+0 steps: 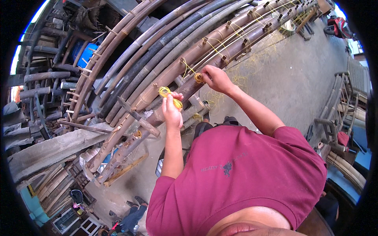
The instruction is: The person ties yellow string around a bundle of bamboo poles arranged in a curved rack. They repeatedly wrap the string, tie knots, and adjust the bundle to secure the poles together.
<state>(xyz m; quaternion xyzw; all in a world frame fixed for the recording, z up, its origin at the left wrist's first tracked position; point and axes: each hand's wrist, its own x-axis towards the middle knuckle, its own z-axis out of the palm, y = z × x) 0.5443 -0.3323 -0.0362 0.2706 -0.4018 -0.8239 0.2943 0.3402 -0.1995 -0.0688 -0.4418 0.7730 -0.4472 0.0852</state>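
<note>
hands (172, 112) winding yellow cord (165, 92) on bamboo (220, 47)

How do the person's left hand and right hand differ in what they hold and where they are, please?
The left hand is closed around a loose bundle of yellow cord, held off the poles; the right hand pinches a small orange-brown coil right against a brown bamboo pole. The left hand is nearer the body with its forearm upright in the picture; the right hand reaches farther out, arm stretched. Both are bare and closed on cord.
</note>
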